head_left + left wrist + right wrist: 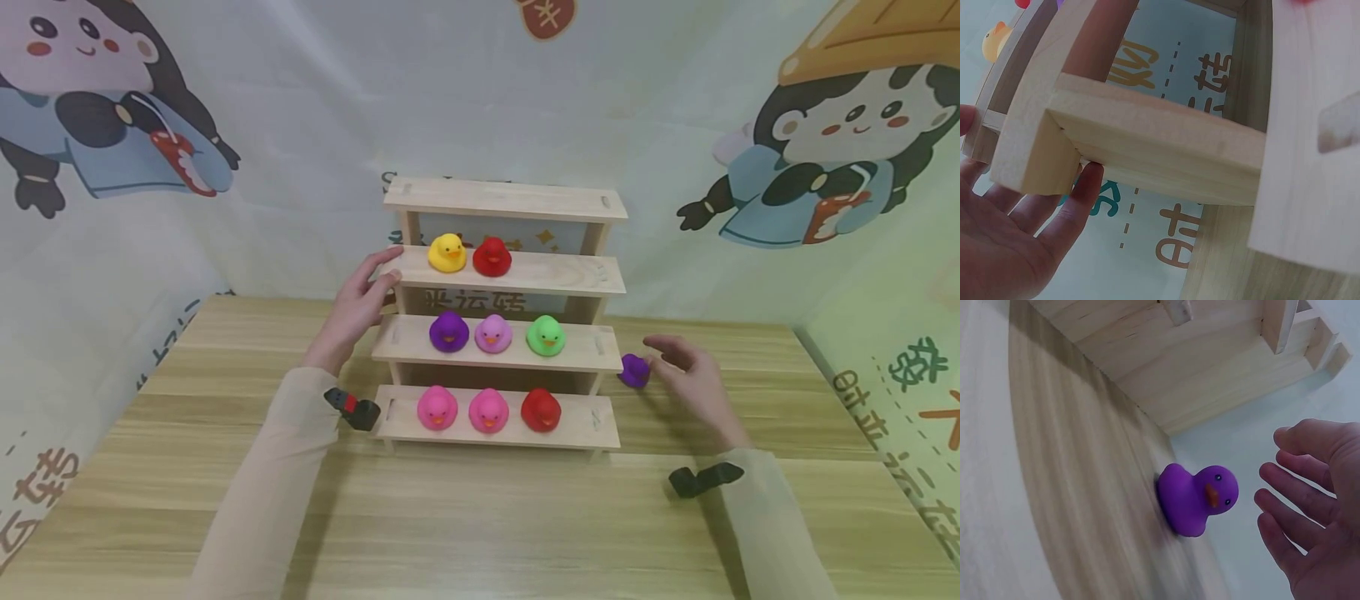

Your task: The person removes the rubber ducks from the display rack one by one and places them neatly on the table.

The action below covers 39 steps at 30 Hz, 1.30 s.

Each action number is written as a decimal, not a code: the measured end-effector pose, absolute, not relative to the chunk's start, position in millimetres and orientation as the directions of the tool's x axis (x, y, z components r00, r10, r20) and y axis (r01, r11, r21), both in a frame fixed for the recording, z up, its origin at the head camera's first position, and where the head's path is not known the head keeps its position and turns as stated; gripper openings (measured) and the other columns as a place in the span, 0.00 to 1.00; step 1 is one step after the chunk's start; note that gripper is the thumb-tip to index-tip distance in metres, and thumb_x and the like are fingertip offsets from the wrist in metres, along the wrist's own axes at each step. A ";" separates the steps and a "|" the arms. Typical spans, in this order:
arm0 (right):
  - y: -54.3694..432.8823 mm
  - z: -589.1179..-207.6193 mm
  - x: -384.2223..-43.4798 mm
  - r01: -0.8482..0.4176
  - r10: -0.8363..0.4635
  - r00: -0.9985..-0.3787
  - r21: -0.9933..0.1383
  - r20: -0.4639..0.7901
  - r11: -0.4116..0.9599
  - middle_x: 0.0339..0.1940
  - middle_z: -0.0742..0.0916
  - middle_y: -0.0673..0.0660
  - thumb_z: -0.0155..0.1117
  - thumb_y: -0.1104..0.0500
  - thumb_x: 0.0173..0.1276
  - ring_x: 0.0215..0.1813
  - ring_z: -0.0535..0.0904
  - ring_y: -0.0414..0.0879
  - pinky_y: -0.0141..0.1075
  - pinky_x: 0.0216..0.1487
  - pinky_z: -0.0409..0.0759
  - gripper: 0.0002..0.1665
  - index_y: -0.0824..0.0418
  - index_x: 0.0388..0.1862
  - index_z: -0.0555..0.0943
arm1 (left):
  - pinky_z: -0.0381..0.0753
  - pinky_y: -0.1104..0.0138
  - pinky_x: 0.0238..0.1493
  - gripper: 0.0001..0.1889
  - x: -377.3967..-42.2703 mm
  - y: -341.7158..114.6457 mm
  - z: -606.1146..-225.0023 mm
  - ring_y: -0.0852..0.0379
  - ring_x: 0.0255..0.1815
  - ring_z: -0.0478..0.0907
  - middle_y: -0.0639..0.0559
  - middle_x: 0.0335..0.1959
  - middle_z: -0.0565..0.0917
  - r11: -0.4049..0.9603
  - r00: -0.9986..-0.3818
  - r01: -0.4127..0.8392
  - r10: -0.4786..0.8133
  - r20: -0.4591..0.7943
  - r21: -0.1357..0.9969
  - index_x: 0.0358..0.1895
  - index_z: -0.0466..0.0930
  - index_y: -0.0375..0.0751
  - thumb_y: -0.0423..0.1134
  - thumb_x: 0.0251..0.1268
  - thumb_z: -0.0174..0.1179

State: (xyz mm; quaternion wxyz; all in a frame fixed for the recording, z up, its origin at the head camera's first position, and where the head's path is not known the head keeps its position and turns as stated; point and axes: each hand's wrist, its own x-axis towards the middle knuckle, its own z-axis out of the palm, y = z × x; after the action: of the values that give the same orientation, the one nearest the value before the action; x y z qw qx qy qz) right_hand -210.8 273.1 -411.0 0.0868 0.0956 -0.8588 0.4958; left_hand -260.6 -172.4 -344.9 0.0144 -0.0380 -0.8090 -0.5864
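Note:
A four-tier wooden shelf (506, 354) stands on the table, and my left hand (357, 307) grips the left end of its second board from the top. In the left wrist view, fingers (1075, 203) reach behind the shelf's side. My right hand (696, 382) is beside a purple rubber duck (634, 372) on the table, just right of the shelf. In the right wrist view, the fingers are spread loosely and a gap separates them from that duck (1188, 499).
A yellow duck (447, 253) and a red duck (492, 257) sit on the second board. Purple (449, 332), light purple (493, 334) and green (546, 336) ducks line the third. Two pink ducks (437, 408) and a red one (541, 410) occupy the lowest. A printed cloth (315, 125) hangs behind.

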 end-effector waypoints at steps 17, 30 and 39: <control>259.6 -388.0 -207.1 -0.314 -0.088 -0.946 -0.808 0.313 0.498 0.58 0.80 0.69 0.61 0.65 0.69 0.56 0.76 0.45 0.54 0.63 0.69 0.20 0.74 0.57 0.76 | 0.70 0.42 0.58 0.25 -259.9 -172.3 -343.4 0.37 0.64 0.69 0.47 0.74 0.60 0.312 -0.997 0.067 0.053 0.053 0.948 0.73 0.61 0.59 0.51 0.75 0.46; 249.6 -370.8 -205.3 -0.386 -0.102 -0.916 -0.780 0.389 0.493 0.56 0.81 0.65 0.62 0.65 0.69 0.54 0.74 0.33 0.35 0.61 0.71 0.19 0.70 0.57 0.77 | 0.70 0.41 0.58 0.25 -261.1 -172.5 -344.5 0.38 0.63 0.69 0.47 0.73 0.61 0.311 -0.997 0.067 0.051 0.053 0.948 0.73 0.62 0.60 0.52 0.75 0.47; 238.8 -349.8 -204.6 -0.454 -0.118 -0.883 -0.764 0.454 0.459 0.56 0.82 0.65 0.62 0.67 0.67 0.58 0.76 0.43 0.28 0.60 0.69 0.18 0.69 0.56 0.79 | 0.70 0.41 0.58 0.25 -261.6 -173.3 -344.7 0.37 0.64 0.68 0.47 0.74 0.60 0.316 -0.997 0.066 0.058 0.050 0.946 0.73 0.61 0.61 0.52 0.75 0.46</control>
State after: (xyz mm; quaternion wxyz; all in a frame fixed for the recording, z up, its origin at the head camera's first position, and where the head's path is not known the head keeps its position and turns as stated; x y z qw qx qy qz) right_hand -204.6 238.8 -349.8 0.1709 0.1710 -0.8368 0.4913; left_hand -261.6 -173.3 -344.7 0.0034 -0.0383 -0.8113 -0.5834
